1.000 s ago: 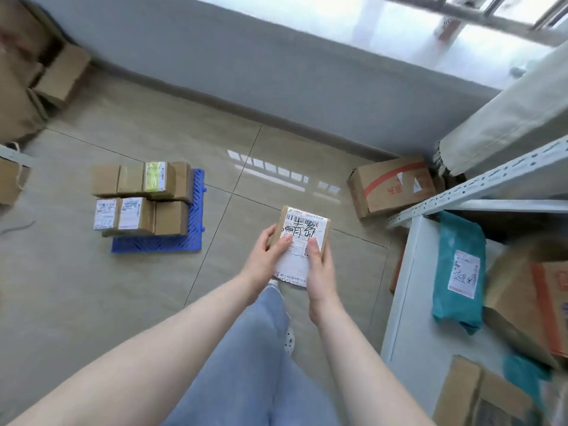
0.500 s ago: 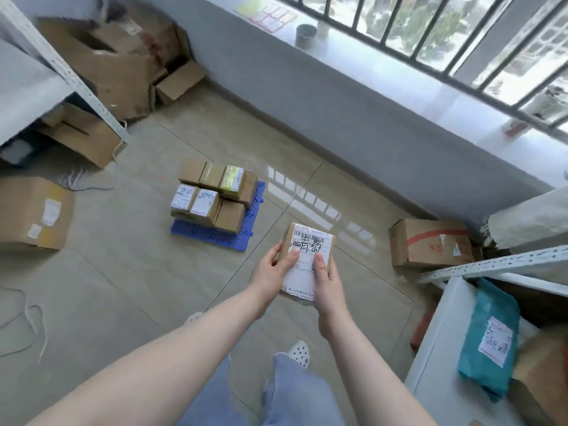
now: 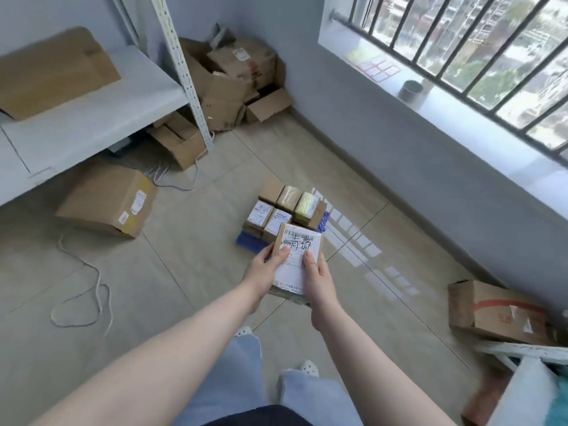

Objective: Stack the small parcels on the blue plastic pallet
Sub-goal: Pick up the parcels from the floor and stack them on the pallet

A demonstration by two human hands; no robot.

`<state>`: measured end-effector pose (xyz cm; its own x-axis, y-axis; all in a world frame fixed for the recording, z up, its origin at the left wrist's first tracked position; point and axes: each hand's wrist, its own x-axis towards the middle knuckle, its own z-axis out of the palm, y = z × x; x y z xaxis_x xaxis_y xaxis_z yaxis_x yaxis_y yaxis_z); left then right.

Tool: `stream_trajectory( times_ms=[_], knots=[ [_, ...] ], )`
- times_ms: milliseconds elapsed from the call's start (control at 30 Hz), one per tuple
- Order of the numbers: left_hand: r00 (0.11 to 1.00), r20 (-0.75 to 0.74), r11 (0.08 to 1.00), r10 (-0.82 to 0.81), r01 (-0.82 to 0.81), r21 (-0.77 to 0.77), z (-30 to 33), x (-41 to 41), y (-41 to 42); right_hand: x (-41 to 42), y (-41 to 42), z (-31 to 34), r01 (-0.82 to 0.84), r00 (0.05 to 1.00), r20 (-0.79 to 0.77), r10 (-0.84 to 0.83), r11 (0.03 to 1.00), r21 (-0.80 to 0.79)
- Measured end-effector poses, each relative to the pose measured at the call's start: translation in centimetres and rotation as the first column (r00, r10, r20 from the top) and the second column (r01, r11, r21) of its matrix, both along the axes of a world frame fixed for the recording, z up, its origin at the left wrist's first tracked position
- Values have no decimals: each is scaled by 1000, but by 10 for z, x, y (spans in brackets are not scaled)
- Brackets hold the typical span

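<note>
I hold a small cardboard parcel (image 3: 299, 245) with a white shipping label at chest height. My left hand (image 3: 266, 269) grips its left edge with the thumb on the label, and my right hand (image 3: 316, 273) grips its right edge the same way. Just beyond the parcel, on the tiled floor, lies the blue plastic pallet (image 3: 249, 240), mostly hidden by several small parcels (image 3: 284, 206) stacked on it. The held parcel overlaps the near right corner of that stack in the view.
A large brown box (image 3: 107, 201) lies on the floor at left, below a white metal shelf (image 3: 92, 118). A loose white cord (image 3: 92, 272) trails on the tiles. More cardboard boxes (image 3: 227, 81) pile in the far corner. A red-taped box (image 3: 495, 312) sits at right.
The view has swung left and come nearer the pallet. The parcel, still gripped by both hands, now overlaps the stack instead of sitting to its right.
</note>
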<state>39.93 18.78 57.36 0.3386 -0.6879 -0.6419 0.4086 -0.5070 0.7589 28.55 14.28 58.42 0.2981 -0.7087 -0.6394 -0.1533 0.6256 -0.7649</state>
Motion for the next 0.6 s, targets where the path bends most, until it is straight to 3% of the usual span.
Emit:
stream_trajectory(
  times_ms=[267,600],
  knots=[
    [995,-20,994,99,-100,-39,5,5,10,11,0,15,-93,995,-31,91,994,-51],
    [998,-32,997,63,-64,-32,-1,24,-1,30,-7,6,-61,997,-53,60,998,-28]
  ],
)
